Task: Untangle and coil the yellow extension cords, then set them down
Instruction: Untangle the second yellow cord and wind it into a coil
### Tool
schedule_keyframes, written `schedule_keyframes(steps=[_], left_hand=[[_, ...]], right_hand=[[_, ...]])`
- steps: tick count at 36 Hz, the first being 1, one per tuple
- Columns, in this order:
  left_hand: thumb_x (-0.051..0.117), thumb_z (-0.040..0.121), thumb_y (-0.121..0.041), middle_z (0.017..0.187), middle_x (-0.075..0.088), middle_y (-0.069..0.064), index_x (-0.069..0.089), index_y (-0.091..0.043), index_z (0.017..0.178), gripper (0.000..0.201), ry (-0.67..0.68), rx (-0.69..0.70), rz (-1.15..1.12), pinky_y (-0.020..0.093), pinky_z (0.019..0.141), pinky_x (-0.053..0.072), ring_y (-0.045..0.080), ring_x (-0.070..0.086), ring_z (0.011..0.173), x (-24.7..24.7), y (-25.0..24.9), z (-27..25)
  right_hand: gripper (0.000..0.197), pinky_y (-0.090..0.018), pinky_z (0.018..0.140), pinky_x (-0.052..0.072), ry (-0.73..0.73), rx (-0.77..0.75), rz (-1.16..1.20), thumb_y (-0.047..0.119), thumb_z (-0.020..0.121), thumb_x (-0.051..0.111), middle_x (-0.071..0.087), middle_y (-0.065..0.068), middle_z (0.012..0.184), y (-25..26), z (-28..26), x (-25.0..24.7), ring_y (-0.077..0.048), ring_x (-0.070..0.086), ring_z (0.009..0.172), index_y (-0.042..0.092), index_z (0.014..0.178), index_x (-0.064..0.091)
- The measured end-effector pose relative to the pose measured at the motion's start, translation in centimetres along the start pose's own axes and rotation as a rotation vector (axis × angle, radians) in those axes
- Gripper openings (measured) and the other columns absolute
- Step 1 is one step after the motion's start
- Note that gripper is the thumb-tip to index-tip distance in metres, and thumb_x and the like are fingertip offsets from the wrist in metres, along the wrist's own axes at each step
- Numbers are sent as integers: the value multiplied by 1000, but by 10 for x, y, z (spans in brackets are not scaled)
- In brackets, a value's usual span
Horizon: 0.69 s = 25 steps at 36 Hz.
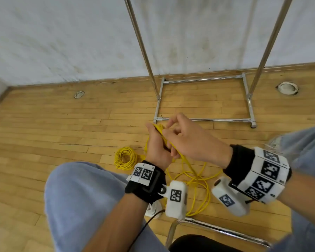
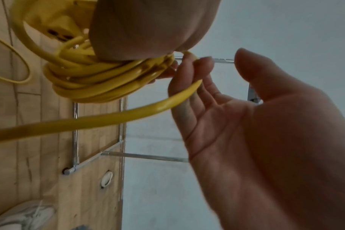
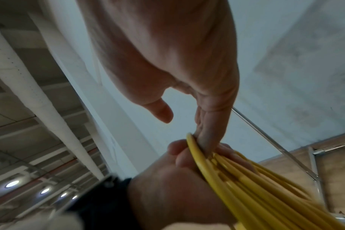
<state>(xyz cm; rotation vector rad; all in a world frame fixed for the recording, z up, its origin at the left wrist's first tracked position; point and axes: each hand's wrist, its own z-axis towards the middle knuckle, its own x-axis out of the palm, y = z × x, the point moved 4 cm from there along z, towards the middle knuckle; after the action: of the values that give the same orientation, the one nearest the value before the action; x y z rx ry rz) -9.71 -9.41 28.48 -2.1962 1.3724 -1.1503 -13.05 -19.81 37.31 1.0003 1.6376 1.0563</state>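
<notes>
Floor (image 1: pixel 62 124) | cord coil (image 2: pixel 89 80) hangs down from left hand (image 1: pixel 155 146) | right hand (image 1: pixel 191 140) hooks strand (image 2: pixel 128 115)

No legible text or labels

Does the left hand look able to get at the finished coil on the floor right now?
Probably not yet. The left hand grips the half-wound cord, so it is occupied. The way itself looks free: the finished coil lies uncovered on the floor just below it.
</notes>
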Motion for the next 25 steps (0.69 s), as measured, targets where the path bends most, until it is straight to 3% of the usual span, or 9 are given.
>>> schedule_keyframes(steps=[4, 7, 12, 17, 21, 25], left_hand=[[49, 94, -72, 65, 49, 3, 53, -14, 68, 63, -80, 23, -185, 34, 63, 45, 20, 51, 57, 1, -28, -5], [61, 94, -59, 61, 50, 2, 53, -13, 67, 53, -52, 55, -247, 30, 67, 47, 17, 53, 52, 1, -42, -10], [69, 92, -43, 61, 48, -1, 50, -15, 62, 45, 16, 80, -294, 32, 73, 46, 18, 53, 58, -2, -61, -14], [67, 94, -20, 55, 44, -10, 46, -18, 69, 33, 164, 26, -535, 19, 50, 44, 5, 47, 44, -2, -78, -20], [66, 88, -16, 55, 46, -12, 50, -17, 82, 17, 237, 26, -455, 18, 46, 41, 3, 45, 43, -4, -88, -24], [56, 91, -14, 54, 40, -11, 48, -19, 82, 13, 287, 32, -257, 17, 45, 34, 3, 38, 41, -4, -85, -28]], right_hand=[[13, -24, 58, 57, 47, -27, 55, 19, 105, 53, 75, -11, 80, -13, -1, 4, -16, 69, 60, 12, 115, 49], [15, -27, 62, 56, 116, -71, 76, 19, 108, 51, 74, -12, 79, -23, 0, 5, -19, 68, 63, 7, 110, 58], [33, -24, 70, 53, 339, -105, 127, 25, 110, 48, 73, -16, 82, -53, 5, 3, -21, 68, 72, 2, 102, 69], [42, -35, 79, 52, 500, -27, 29, 40, 106, 53, 70, -11, 80, -105, 12, 0, -20, 66, 75, 6, 89, 70], [60, -39, 80, 51, 404, 80, 8, 62, 94, 62, 67, -12, 79, -148, 24, -15, -22, 63, 74, 3, 83, 68], [65, -38, 83, 52, 240, 182, -58, 78, 78, 64, 70, -7, 76, -178, 37, -37, -16, 64, 72, 13, 78, 70]])
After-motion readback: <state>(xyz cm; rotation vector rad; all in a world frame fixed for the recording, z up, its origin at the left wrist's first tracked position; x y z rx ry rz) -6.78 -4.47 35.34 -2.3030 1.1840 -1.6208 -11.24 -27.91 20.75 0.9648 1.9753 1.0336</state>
